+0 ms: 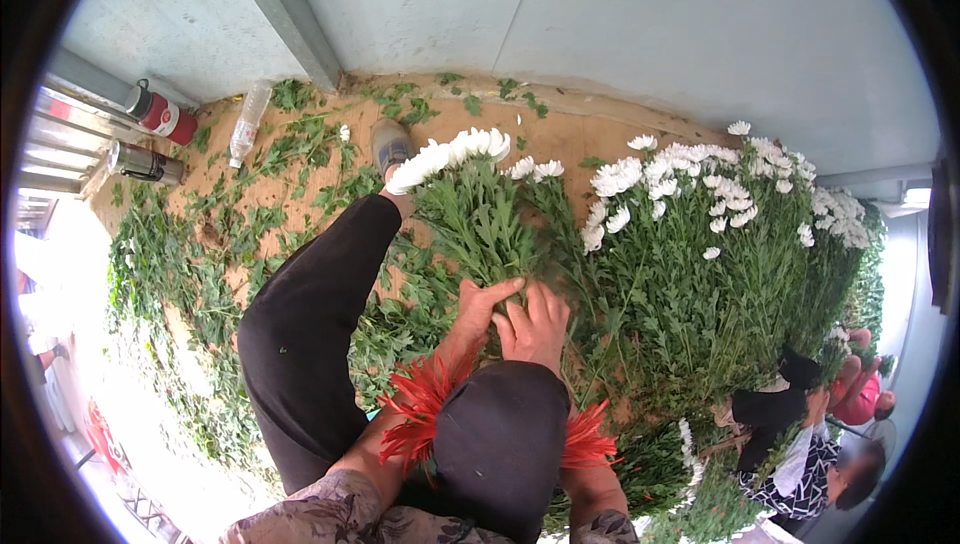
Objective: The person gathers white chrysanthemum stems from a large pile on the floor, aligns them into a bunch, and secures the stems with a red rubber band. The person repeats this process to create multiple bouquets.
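A bunch of white chrysanthemums [480,221] fans out in front of me, blooms away from my body. My left hand [478,309] grips its leafy stems from the left, thumb across them. Close against it, my right hand [534,323] has its fingers bent around the same stems. The stem ends are hidden behind my hands and my raised knee [501,439]. Red plastic strips [424,409] stick out on both sides of that knee, beneath my forearms.
Many cut white chrysanthemums [697,266] lie piled at the right. Stripped leaves [210,251] litter the floor to the left. By the wall [600,26] are a plastic bottle [250,124], a red flask [166,116] and a steel flask [146,164]. Two people [806,461] sit at the far right.
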Motion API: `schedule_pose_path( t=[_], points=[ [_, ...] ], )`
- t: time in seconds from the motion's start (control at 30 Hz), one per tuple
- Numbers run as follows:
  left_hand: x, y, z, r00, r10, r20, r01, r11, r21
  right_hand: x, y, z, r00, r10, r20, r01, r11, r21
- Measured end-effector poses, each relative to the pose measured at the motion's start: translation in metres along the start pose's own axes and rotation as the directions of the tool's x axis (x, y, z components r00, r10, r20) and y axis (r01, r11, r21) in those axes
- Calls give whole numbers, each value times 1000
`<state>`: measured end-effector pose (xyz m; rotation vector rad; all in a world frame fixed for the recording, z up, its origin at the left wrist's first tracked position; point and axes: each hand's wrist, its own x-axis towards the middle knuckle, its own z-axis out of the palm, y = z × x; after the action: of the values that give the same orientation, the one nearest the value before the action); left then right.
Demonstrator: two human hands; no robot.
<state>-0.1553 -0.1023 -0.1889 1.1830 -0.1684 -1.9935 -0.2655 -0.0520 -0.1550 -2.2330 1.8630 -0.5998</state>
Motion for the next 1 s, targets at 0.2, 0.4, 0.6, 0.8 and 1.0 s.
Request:
schedule_pose_path(
  t=[0.2, 0.4, 0.6, 0.8, 1.0],
  points=[
    [-17, 88, 22, 912, 378, -158, -364, 925, 111, -45, 48, -20, 854, 482, 195, -427, 435, 793],
    [-125, 300, 125, 423, 834, 355, -800, 159, 579, -239, 220, 21, 230, 751, 619, -827, 486, -282],
    [-280, 348, 170, 377, 397, 837, -601, -582, 547, -127, 65, -138, 750, 660, 35, -577, 627, 524],
    [-299, 233, 30, 866, -58, 497, -492, -287, 822, -51, -121, -156, 993, -39, -116, 120, 491, 863],
    [-262, 167, -85, 803, -69, 592, -594, -29, 804, -87, -184, -61, 998, -41, 38, -31, 168, 985]
  ],
)
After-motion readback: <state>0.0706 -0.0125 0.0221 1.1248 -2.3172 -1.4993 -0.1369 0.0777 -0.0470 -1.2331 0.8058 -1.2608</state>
